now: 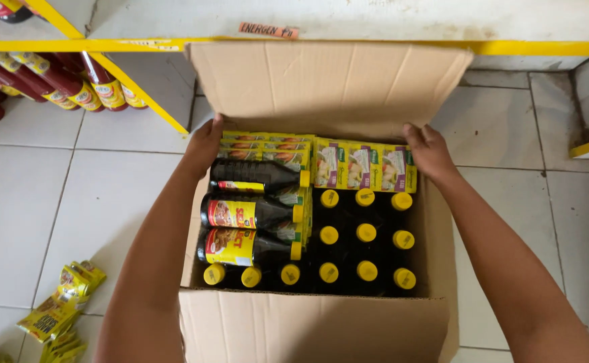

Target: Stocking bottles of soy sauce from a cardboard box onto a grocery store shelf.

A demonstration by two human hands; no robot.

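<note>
Holding cardboard box [308, 323] | left hand [203, 142], right hand [429, 149] | grips closed on far corners

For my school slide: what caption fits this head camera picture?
Two hands grip an open cardboard box of yellow-capped bottles.

Your box [308, 329] sits on the floor [32, 202] before the shelf [375, 47]; upright bottles [365, 235] in it right, lying bottles [250, 214] left, packets [365, 166] behind.

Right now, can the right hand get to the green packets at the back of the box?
Probably yes. The right hand rests on the box edge right beside the green packets; the flaps are open and nothing covers them.
</note>
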